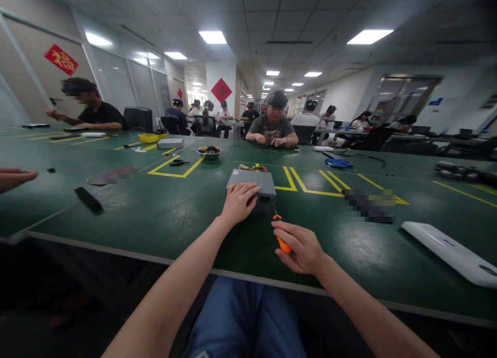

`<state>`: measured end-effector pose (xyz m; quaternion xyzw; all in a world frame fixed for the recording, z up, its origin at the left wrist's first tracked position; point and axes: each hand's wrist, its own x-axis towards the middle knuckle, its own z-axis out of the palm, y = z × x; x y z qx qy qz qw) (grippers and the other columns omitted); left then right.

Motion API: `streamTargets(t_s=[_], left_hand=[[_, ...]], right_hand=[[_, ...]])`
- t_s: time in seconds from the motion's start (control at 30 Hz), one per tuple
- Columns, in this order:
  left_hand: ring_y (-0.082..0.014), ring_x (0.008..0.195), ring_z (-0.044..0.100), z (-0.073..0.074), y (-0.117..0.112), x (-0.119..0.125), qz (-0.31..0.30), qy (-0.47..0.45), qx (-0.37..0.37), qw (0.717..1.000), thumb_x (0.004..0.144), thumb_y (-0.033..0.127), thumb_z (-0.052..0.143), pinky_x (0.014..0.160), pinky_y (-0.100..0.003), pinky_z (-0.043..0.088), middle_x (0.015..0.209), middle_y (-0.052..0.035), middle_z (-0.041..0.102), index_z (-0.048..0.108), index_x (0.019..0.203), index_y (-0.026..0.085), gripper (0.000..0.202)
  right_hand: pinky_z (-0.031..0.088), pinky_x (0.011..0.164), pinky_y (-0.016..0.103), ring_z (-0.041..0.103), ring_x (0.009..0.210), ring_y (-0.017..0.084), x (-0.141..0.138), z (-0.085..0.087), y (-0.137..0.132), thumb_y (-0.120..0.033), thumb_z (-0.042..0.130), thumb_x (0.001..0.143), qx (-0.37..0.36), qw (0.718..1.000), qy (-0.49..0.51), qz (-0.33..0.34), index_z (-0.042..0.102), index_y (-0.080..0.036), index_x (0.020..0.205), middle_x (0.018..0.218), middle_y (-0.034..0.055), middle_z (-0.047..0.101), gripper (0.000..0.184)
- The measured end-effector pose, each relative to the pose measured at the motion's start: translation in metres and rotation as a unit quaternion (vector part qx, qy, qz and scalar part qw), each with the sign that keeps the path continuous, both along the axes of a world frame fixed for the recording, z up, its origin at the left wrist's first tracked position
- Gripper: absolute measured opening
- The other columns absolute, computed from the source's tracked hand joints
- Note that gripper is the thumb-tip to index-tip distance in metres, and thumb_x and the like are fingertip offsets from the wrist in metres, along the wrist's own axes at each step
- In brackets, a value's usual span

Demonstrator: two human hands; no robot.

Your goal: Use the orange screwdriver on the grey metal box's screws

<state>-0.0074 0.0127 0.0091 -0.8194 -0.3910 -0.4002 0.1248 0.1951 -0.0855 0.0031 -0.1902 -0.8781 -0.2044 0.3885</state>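
A flat grey metal box (pixel 252 181) lies on the green workbench (pixel 163 215), with coloured wires showing along its far edge. My left hand (pixel 238 204) rests over its near corner and holds it down. My right hand (pixel 301 247) grips an orange-handled screwdriver (pixel 282 240) just in front of the box. The thin shaft points up toward the box's near edge, and its tip is close to that edge. Whether the tip touches the box is hard to tell.
Yellow tape lines mark the bench. A metal bowl of small parts (pixel 209 152), black-handled pliers (pixel 179 162), a blue-handled tool (pixel 338 163) and a white panel (pixel 446 252) lie around me. A co-worker (pixel 274 130) sits opposite; another person's hand (pixel 15 178) enters at left.
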Motion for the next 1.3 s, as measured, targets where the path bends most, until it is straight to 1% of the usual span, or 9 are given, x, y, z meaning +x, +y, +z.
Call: streamTargets(t_s=[0.13, 0.23, 0.4, 0.73, 0.8, 0.93, 1.03, 1.13, 1.3], left_hand=[[-0.0179, 0.114, 0.049, -0.0004, 0.0008, 0.0001, 0.001, 0.001, 0.001, 1.0, 0.088, 0.026, 0.045, 0.097, -0.038, 0.029, 0.124, 0.0001, 0.058, 0.054, 0.117, 0.029, 0.031], [-0.0179, 0.114, 0.049, -0.0006, 0.0008, -0.0003, 0.001, 0.0, 0.003, 1.0, 0.088, 0.026, 0.045, 0.097, -0.038, 0.029, 0.124, 0.0004, 0.058, 0.054, 0.117, 0.029, 0.031], [-0.0182, 0.114, 0.049, -0.0005, 0.0005, -0.0004, -0.004, 0.0, 0.003, 1.0, 0.088, 0.025, 0.045, 0.097, -0.038, 0.029, 0.124, 0.0003, 0.057, 0.054, 0.118, 0.029, 0.032], [-0.0182, 0.114, 0.049, -0.0012, 0.001, 0.0005, -0.003, -0.003, 0.001, 1.0, 0.087, 0.025, 0.046, 0.097, -0.038, 0.03, 0.123, -0.0001, 0.058, 0.054, 0.118, 0.029, 0.032], [-0.0179, 0.114, 0.049, -0.0009, 0.001, 0.0004, -0.003, -0.003, 0.002, 1.0, 0.087, 0.025, 0.047, 0.097, -0.038, 0.03, 0.123, 0.0, 0.058, 0.054, 0.118, 0.029, 0.032], [-0.0175, 0.114, 0.049, -0.0003, 0.0011, -0.0002, -0.006, -0.002, 0.003, 1.0, 0.087, 0.024, 0.047, 0.097, -0.037, 0.029, 0.123, 0.0002, 0.058, 0.054, 0.118, 0.029, 0.032], [-0.0174, 0.114, 0.049, -0.0002, 0.0011, -0.0006, -0.006, -0.002, 0.002, 1.0, 0.087, 0.024, 0.047, 0.098, -0.038, 0.029, 0.123, 0.0003, 0.058, 0.054, 0.118, 0.029, 0.032], [-0.0174, 0.114, 0.049, 0.0001, 0.0004, -0.0004, -0.003, -0.002, -0.002, 1.0, 0.087, 0.024, 0.046, 0.097, -0.037, 0.029, 0.124, 0.0003, 0.058, 0.054, 0.117, 0.029, 0.032], [-0.018, 0.115, 0.049, 0.001, -0.0007, -0.0002, -0.002, -0.003, -0.004, 1.0, 0.087, 0.025, 0.047, 0.097, -0.038, 0.029, 0.124, 0.0001, 0.057, 0.054, 0.117, 0.029, 0.031]], right_hand=[[0.054, 0.067, 0.032, 0.063, 0.085, 0.022, -0.0011, 0.0007, -0.0013, -0.032, 0.046, 0.084, -0.015, 0.999, -0.028, 0.007, 0.05, -0.014, 0.114, 0.107, 0.0167, 0.06, 0.036], [0.054, 0.066, 0.032, 0.063, 0.083, 0.021, -0.002, 0.0026, -0.003, -0.03, 0.043, 0.085, -0.006, 0.999, -0.035, 0.0, 0.05, -0.013, 0.114, 0.106, 0.017, 0.06, 0.034], [0.053, 0.064, 0.032, 0.062, 0.082, 0.021, -0.0019, 0.0037, -0.0029, -0.028, 0.044, 0.084, 0.007, 0.999, -0.039, 0.002, 0.051, -0.012, 0.111, 0.103, 0.0174, 0.06, 0.032], [0.053, 0.065, 0.032, 0.062, 0.08, 0.02, -0.0035, 0.0028, -0.0035, -0.027, 0.045, 0.082, 0.001, 0.998, -0.06, -0.01, 0.052, -0.013, 0.108, 0.103, 0.0161, 0.06, 0.031], [0.052, 0.064, 0.032, 0.061, 0.078, 0.019, -0.0047, 0.0029, -0.0041, -0.027, 0.045, 0.08, -0.005, 0.998, -0.058, -0.012, 0.051, -0.014, 0.109, 0.103, 0.0148, 0.06, 0.032], [0.051, 0.062, 0.033, 0.06, 0.076, 0.02, -0.0052, 0.0028, -0.0042, -0.026, 0.046, 0.079, -0.002, 1.0, -0.011, -0.009, 0.05, -0.014, 0.106, 0.105, 0.0163, 0.058, 0.029], [0.051, 0.06, 0.031, 0.06, 0.075, 0.019, -0.0063, 0.0037, -0.0041, -0.024, 0.05, 0.08, 0.013, 0.999, -0.03, 0.001, 0.05, -0.014, 0.105, 0.103, 0.0159, 0.06, 0.027], [0.051, 0.061, 0.029, 0.06, 0.077, 0.018, -0.0081, 0.0046, -0.0046, -0.022, 0.048, 0.082, 0.023, 0.999, -0.049, 0.005, 0.049, -0.015, 0.108, 0.106, 0.0157, 0.059, 0.027], [0.051, 0.06, 0.03, 0.059, 0.074, 0.018, -0.0081, 0.0027, -0.0044, -0.025, 0.046, 0.08, 0.02, 0.999, -0.047, -0.016, 0.052, -0.015, 0.101, 0.104, 0.0155, 0.058, 0.024]])
